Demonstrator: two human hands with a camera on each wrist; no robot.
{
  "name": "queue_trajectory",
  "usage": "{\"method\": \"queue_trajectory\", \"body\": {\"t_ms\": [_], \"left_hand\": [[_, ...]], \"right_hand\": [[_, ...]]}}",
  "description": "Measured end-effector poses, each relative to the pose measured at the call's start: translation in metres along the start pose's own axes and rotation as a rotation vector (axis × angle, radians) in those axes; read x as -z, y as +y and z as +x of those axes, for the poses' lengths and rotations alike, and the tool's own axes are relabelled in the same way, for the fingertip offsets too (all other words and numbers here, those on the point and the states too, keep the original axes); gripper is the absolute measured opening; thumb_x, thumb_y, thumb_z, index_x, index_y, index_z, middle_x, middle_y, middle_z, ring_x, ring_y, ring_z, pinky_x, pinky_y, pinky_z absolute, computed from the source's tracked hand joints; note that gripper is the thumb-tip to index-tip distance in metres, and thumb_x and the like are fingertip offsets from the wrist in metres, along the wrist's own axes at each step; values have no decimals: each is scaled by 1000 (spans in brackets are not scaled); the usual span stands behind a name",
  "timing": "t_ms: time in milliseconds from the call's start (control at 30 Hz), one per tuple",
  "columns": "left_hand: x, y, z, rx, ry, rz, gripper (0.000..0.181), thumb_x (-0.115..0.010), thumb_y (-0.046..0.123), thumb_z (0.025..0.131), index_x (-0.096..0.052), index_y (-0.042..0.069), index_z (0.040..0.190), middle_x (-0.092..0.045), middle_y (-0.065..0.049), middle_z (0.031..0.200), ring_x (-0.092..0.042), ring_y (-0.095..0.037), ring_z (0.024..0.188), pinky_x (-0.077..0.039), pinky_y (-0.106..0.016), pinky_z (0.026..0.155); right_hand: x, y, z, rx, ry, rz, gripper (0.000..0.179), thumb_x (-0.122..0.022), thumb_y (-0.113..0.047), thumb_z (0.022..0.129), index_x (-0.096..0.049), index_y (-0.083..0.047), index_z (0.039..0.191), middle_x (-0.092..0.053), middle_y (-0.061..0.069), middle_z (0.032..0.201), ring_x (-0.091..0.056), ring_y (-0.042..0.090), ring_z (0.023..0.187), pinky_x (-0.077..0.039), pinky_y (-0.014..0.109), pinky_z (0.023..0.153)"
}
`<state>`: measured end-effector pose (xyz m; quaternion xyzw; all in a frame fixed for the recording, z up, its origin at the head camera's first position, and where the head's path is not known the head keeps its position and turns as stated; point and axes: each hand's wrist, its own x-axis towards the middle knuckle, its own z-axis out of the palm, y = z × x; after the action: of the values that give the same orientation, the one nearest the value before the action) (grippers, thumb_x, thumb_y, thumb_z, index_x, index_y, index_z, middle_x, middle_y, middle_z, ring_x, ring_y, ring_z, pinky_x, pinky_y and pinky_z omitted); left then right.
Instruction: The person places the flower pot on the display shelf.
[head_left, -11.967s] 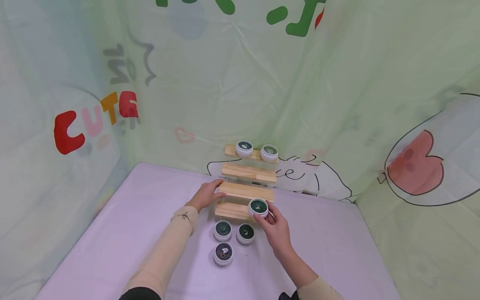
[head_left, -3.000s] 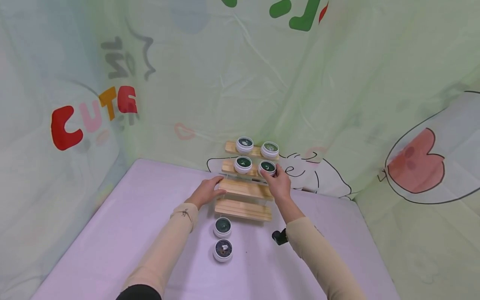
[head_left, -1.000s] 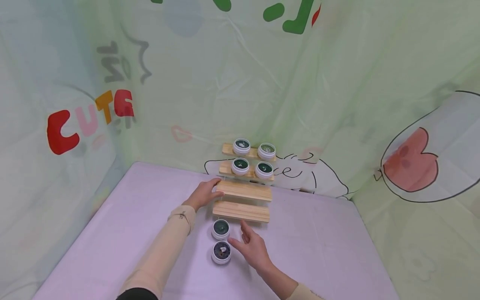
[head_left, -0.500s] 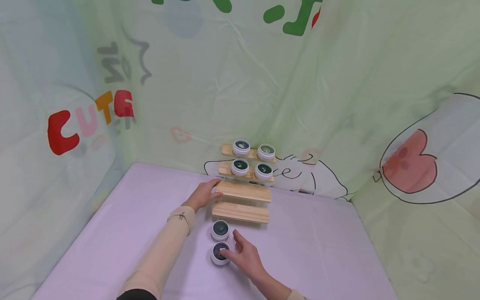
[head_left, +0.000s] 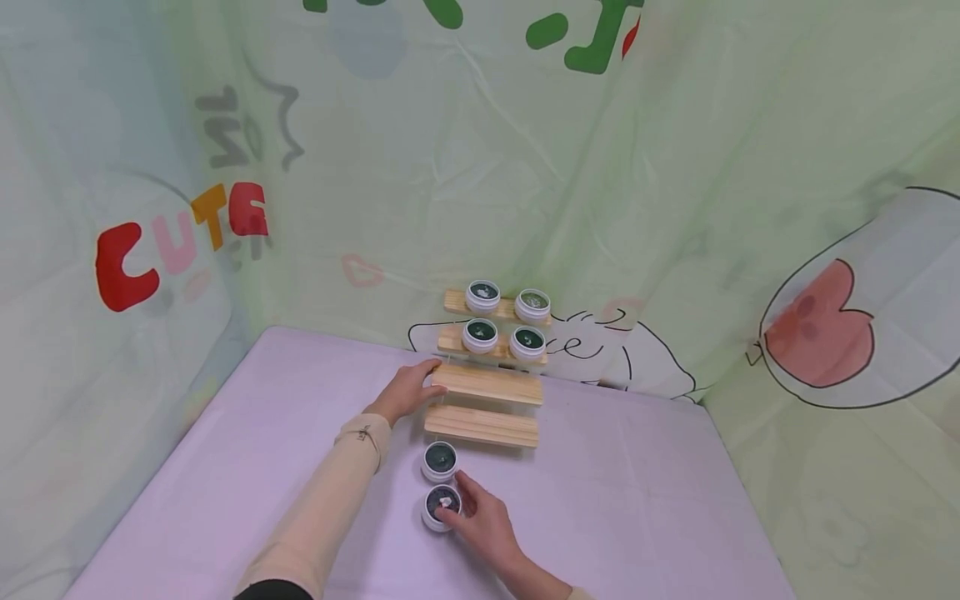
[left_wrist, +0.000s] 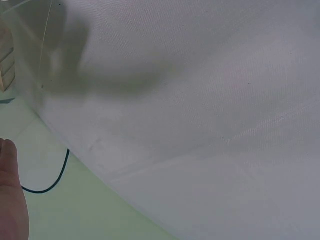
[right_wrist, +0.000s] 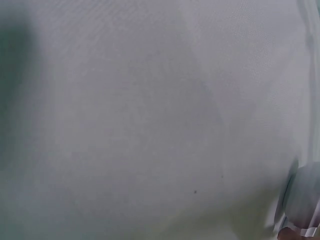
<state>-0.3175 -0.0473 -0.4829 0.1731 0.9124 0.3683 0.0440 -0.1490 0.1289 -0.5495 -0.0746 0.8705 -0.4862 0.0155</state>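
Observation:
A stepped wooden rack (head_left: 487,384) with several pale planks stands at the back of the table. My left hand (head_left: 403,392) holds the left end of its third plank from the top, thumb in front. In the left wrist view, part of that hand (left_wrist: 11,195) shows at the left edge, below a plank end (left_wrist: 6,60). Nearer me, my right hand (head_left: 486,521) grips the front white round jar (head_left: 431,515) with a dark top, thumb over its near rim. Another such jar (head_left: 440,460) stands just behind it. In the right wrist view only a fingertip (right_wrist: 292,234) shows.
Two jars stand on the top plank, a left one (head_left: 482,297) and a right one (head_left: 532,306). Below them, the second plank carries a left jar (head_left: 480,334) and a right jar (head_left: 528,342). A lilac cloth (head_left: 637,500) covers the table; printed curtains (head_left: 375,192) surround it.
Two jars now stand on the second plank that was bare in the oldest frame. Lately my right hand has come from that plank down to the front jar. My left hand has stayed at the rack.

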Motion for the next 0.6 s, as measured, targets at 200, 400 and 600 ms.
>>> {"method": "queue_trajectory", "body": {"t_ms": [200,400,600], "left_hand": [[0,2,-1,7,3,-6,62,-68,26,92,-45,-1,142,-52,-20,141,-48,-34,130,-39,-45,111],[0,-1,1,-7,4,3,62,-68,28,92,-45,-1,143,-52,-20,141,-49,-33,130,-40,-43,111],[-1,-3,2,-17,2,-6,62,-68,27,92,-45,-2,142,-52,-20,141,-49,-33,130,-41,-44,110]], "right_hand": [[-3,0,-5,13,2,-71,74,-84,-31,76,-55,6,134,-61,22,128,-58,33,120,-49,42,100],[-3,9,-6,23,-67,-15,81,-86,-27,74,-50,9,137,-56,26,134,-55,33,124,-49,31,99],[-3,14,-8,42,-49,43,67,-82,-17,78,-53,11,131,-57,29,130,-57,36,120,-50,27,97]]}}
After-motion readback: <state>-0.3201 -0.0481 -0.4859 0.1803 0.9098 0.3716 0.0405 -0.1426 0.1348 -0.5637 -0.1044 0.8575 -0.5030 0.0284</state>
